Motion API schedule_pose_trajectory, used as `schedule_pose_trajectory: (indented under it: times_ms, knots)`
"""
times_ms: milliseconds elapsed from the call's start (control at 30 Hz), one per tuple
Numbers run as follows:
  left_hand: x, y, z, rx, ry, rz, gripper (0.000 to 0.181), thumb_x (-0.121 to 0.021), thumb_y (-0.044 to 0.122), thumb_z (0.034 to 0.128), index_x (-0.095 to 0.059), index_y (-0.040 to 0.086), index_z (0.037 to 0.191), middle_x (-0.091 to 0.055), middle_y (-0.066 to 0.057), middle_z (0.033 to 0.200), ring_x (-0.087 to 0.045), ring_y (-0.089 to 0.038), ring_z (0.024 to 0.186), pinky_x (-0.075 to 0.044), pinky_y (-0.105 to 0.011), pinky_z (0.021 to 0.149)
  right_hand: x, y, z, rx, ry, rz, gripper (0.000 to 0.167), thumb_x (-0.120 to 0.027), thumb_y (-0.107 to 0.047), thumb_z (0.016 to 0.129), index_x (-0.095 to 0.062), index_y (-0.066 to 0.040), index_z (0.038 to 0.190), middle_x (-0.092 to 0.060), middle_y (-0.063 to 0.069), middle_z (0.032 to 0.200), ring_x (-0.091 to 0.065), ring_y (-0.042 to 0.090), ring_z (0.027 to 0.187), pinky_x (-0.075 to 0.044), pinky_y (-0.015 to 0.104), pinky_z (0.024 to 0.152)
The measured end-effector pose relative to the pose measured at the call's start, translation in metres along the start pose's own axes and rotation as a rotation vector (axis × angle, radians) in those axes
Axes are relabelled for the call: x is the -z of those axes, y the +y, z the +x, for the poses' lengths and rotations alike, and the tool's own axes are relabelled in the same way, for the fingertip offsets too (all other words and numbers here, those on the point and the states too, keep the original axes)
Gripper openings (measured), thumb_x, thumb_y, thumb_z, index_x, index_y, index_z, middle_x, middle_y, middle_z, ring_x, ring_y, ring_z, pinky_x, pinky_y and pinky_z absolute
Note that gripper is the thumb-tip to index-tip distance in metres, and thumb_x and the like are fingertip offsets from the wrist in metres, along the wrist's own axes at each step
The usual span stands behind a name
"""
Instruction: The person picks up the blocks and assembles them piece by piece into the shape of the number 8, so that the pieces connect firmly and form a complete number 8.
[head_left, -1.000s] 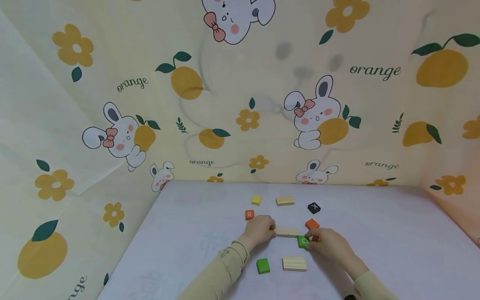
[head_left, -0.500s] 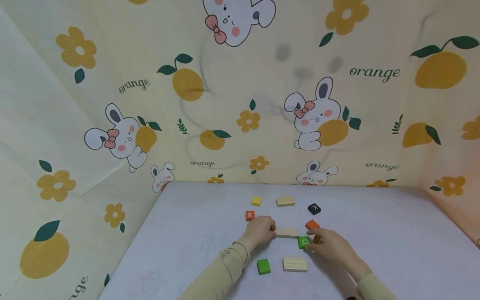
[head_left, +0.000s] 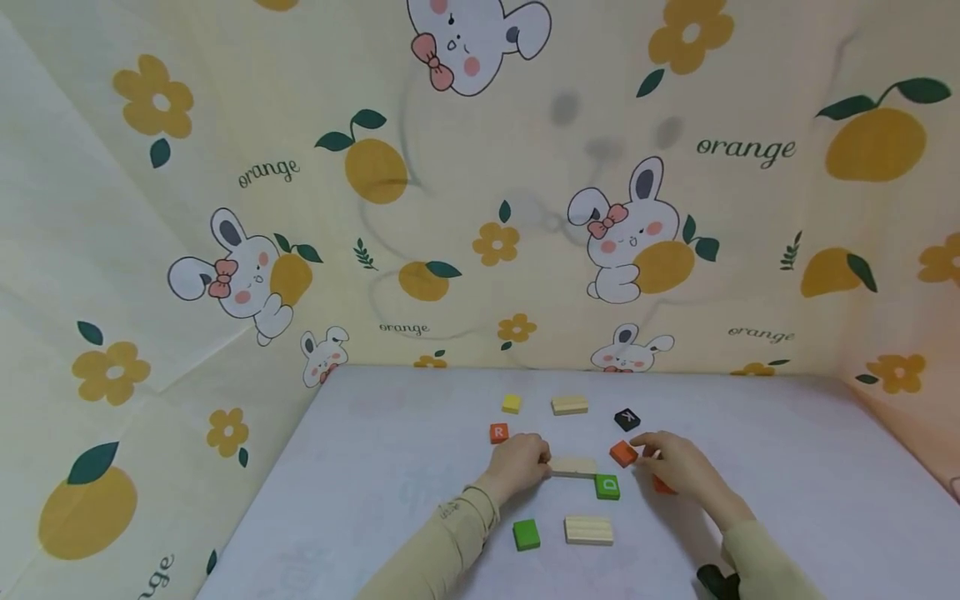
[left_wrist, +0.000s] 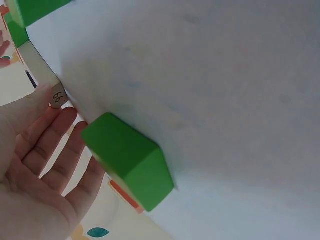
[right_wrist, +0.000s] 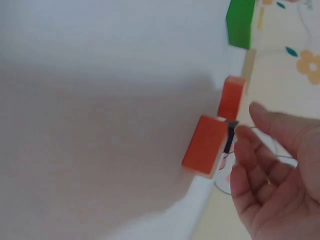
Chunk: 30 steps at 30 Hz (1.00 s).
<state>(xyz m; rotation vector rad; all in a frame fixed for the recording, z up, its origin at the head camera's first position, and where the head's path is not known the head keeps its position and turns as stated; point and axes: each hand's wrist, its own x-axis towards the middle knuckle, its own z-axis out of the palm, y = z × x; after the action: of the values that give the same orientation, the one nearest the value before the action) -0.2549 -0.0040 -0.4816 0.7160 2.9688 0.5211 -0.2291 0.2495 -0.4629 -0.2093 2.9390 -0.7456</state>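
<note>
My left hand (head_left: 519, 462) pinches the near end of a pale wooden plank (head_left: 573, 468); in the left wrist view, thumb and forefinger meet at its numbered end (left_wrist: 57, 97). Touching the plank's other end lies a green block lettered D (head_left: 607, 487). My right hand (head_left: 684, 468) hovers beside an orange block (head_left: 623, 453), its fingers loosely bent and nothing between them. A second orange block (head_left: 664, 485) is partly covered by that hand. Both orange blocks stand by the fingers in the right wrist view, the larger-looking one (right_wrist: 205, 145) in front.
Farther back lie a yellow block (head_left: 512, 404), a wooden plank stack (head_left: 570, 405), a black K block (head_left: 627, 419) and an orange R block (head_left: 498, 433). Nearer are a green block (head_left: 527, 534) and wooden planks (head_left: 588, 530). Another green block (left_wrist: 127, 155) sits by the left palm.
My right hand has left the green D block and moved back and right, to the orange block; an orange block now shows under it. The left hand keeps its hold on the plank.
</note>
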Motion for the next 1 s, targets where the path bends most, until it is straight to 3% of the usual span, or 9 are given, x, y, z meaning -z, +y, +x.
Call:
schedule_pose_trajectory:
  times_ms: [167,400,767,1000]
  knots:
    - [-0.003,-0.002,0.001,0.008,0.003,0.008,0.01,-0.072,0.023,0.0793,-0.071,0.014,0.084,-0.061,0.006,0.075,-0.048,-0.005,0.064,-0.039,-0.018,0.057,-0.003,0.007,0.012,0.034,-0.054,0.023,0.031,-0.063,-0.006,0.084,-0.063,-0.006,0.115,-0.062,0.005,0.09,-0.053,0.017,0.079,-0.047,0.036,0.07]
    - [-0.002,-0.002,0.002,-0.008,0.014,-0.009,0.011,-0.073,0.023,0.0785,-0.071,0.014,0.084,-0.063,0.005,0.075,-0.05,-0.005,0.065,-0.039,-0.018,0.057,0.0,0.014,0.024,0.099,-0.087,0.012,0.043,-0.064,-0.006,0.084,-0.057,-0.008,0.126,-0.058,0.004,0.088,-0.047,0.016,0.073,-0.04,0.028,0.061]
    - [-0.002,-0.001,0.002,-0.016,0.015,0.001,0.011,-0.073,0.024,0.0781,-0.07,0.014,0.083,-0.062,0.006,0.075,-0.049,-0.005,0.065,-0.038,-0.018,0.057,-0.002,0.025,0.03,0.056,-0.154,0.033,0.038,-0.065,-0.016,0.085,-0.061,-0.011,0.122,-0.058,0.003,0.091,-0.046,0.017,0.078,-0.039,0.029,0.067]
    - [-0.002,-0.003,0.002,-0.007,0.004,0.001,0.012,-0.073,0.025,0.0787,-0.071,0.015,0.085,-0.062,0.006,0.076,-0.049,-0.004,0.066,-0.038,-0.018,0.058,-0.004,0.026,0.033,0.084,-0.132,-0.001,0.033,-0.064,-0.018,0.085,-0.065,-0.008,0.116,-0.061,0.002,0.09,-0.047,0.015,0.078,-0.041,0.03,0.071]
